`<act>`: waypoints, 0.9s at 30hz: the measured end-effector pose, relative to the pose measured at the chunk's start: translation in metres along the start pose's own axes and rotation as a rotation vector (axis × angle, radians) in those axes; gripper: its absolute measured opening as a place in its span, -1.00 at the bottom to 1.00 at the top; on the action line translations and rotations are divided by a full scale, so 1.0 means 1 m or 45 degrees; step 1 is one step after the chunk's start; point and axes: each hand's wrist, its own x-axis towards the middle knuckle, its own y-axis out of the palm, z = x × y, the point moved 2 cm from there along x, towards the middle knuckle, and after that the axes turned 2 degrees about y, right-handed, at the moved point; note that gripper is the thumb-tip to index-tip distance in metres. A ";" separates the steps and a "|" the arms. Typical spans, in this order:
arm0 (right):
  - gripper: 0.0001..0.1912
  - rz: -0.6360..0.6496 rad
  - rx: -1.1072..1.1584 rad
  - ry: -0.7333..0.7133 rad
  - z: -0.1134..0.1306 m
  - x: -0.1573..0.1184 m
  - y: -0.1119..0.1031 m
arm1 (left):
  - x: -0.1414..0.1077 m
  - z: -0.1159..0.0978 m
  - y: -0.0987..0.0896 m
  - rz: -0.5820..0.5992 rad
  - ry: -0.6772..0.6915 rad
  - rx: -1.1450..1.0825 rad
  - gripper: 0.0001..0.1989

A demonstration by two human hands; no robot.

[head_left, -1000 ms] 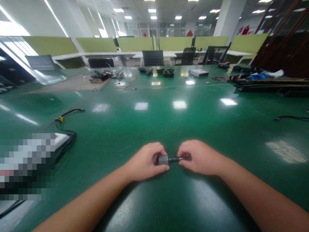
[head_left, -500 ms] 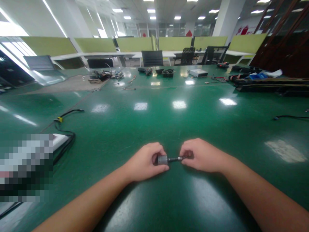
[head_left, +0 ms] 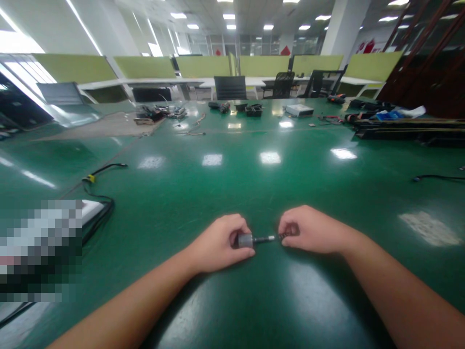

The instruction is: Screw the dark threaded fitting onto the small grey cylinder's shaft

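A small grey metal cylinder (head_left: 245, 240) with a thin dark shaft (head_left: 262, 239) lies sideways over the green table (head_left: 232, 189). Around the cylinder's left end, the fingers and thumb of my left hand (head_left: 220, 243) are closed. The shaft points right and ends in a bright tip. Just beyond that tip is my right hand (head_left: 314, 231), its fingers pinched on a small dark piece (head_left: 283, 236) that looks like a bit or screw, mostly hidden by the fingers. A narrow gap separates this piece from the shaft tip.
At the left are a blurred-out device with a white edge (head_left: 92, 209) and a black cable (head_left: 105, 201). Another cable (head_left: 436, 177) lies at the right. Far back are a silver box (head_left: 298, 111), black parts (head_left: 253, 110) and dark bars (head_left: 407, 131).
My right hand has moved a little to the right with the small dark piece, away from the shaft tip. My left hand and the cylinder have stayed in place.
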 end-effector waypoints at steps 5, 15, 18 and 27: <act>-0.91 -0.027 0.039 -0.004 0.005 0.003 0.008 | 0.000 0.000 0.000 -0.013 0.016 0.004 -0.77; -0.93 -0.260 -0.021 -0.244 0.033 0.024 0.043 | 0.001 0.001 0.002 -0.046 0.076 0.018 -0.78; -0.83 -0.259 0.005 -0.216 0.031 0.021 0.041 | 0.000 0.001 0.002 -0.035 0.059 0.016 -0.79; -0.87 -0.291 0.026 -0.233 0.031 0.019 0.041 | 0.001 0.001 0.003 -0.032 0.041 0.022 -0.77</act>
